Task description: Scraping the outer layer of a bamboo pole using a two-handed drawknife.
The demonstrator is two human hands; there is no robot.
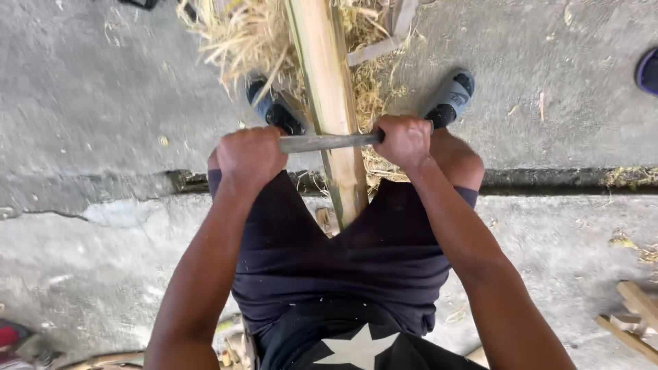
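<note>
A: State the grip.
B: Left hand [250, 156] at 9 o'clock and right hand [406, 140] at 3 o'clock are each clenched around one end of the flat metal blade [329, 142].
A: Locate the workpiece.
B: The bamboo pole [331, 103] runs from between the knees toward 12 o'clock; the blade lies across it, touching.
A: Step in hand?
B: Judged: scraping the pole's surface. The stroke calls for even pressure from both hands, clear of the sandals [449, 99]. Shavings [240, 38] lie at 12 o'clock.

Grey concrete floor [103, 103] in daylight, crossed by a dark crack [548, 179]; wood scraps [634, 318] lie at the right edge.
</note>
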